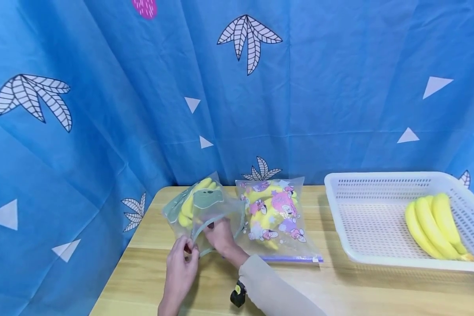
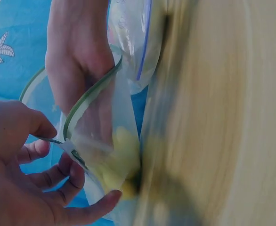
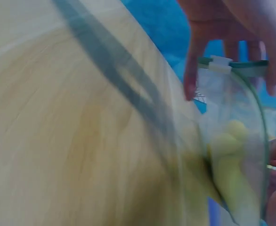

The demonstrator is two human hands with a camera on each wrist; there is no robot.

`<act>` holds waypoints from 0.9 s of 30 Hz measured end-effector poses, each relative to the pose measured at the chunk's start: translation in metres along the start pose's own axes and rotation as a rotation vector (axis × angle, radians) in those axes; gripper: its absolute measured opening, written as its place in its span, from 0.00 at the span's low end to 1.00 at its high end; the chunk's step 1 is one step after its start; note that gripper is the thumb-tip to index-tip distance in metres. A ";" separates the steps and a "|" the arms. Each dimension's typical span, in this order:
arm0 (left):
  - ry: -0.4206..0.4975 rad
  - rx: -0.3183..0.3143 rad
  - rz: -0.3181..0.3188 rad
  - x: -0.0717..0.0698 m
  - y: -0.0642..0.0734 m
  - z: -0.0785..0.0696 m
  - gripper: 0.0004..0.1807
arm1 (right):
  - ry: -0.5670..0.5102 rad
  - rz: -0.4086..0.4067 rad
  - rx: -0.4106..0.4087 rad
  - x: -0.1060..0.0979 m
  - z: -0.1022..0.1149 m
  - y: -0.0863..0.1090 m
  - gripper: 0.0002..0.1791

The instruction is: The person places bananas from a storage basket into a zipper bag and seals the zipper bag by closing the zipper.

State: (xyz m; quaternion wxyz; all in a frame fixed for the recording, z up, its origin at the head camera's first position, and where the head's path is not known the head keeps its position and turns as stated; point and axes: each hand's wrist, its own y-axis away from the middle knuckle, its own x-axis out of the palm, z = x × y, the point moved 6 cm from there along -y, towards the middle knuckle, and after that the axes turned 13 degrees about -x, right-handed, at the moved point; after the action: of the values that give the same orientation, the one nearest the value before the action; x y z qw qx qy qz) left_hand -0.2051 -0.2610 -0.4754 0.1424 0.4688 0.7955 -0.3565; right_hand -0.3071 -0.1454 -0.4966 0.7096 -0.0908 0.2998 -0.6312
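Note:
A clear zip bag (image 1: pixel 229 206) with green patches and a green-edged mouth holds a bunch of yellow bananas (image 1: pixel 189 206) on the left of the table. My left hand (image 1: pixel 181 263) pinches the bag's rim by its white slider (image 3: pixel 220 64), thumb and forefinger on the edge. My right hand (image 1: pixel 220 235) reaches through the open mouth, its fingers near the bananas (image 2: pixel 121 155) and partly hidden by the bag's film; I cannot tell whether they grip the fruit. Close on the right lies a second zip bag (image 1: pixel 274 219), pink-patterned with a purple zip, with bananas inside.
A white plastic basket (image 1: pixel 341 228) stands on the right of the wooden table (image 1: pixel 142 281), with another bunch of bananas (image 1: pixel 434 226) in it. Behind the table hangs a blue patterned curtain (image 1: pixel 320 109). A black strap (image 1: pixel 238 294) shows beside the right sleeve.

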 end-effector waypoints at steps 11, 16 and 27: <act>0.040 -0.114 0.013 0.003 -0.007 0.013 0.14 | 0.035 0.400 -0.042 -0.065 0.034 0.015 0.13; 0.049 -0.178 -0.002 0.000 -0.006 0.023 0.13 | 0.006 0.399 -0.097 -0.115 0.056 0.024 0.12; 0.144 -0.210 -0.082 -0.001 0.007 0.019 0.12 | 0.232 0.135 -0.154 -0.269 0.064 0.045 0.14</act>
State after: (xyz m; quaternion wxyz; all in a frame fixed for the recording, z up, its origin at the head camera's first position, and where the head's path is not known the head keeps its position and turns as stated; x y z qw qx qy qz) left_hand -0.2004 -0.2728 -0.4912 0.1185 0.4429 0.8551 -0.2419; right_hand -0.2409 0.1026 -0.3840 0.7019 -0.0511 0.4329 -0.5634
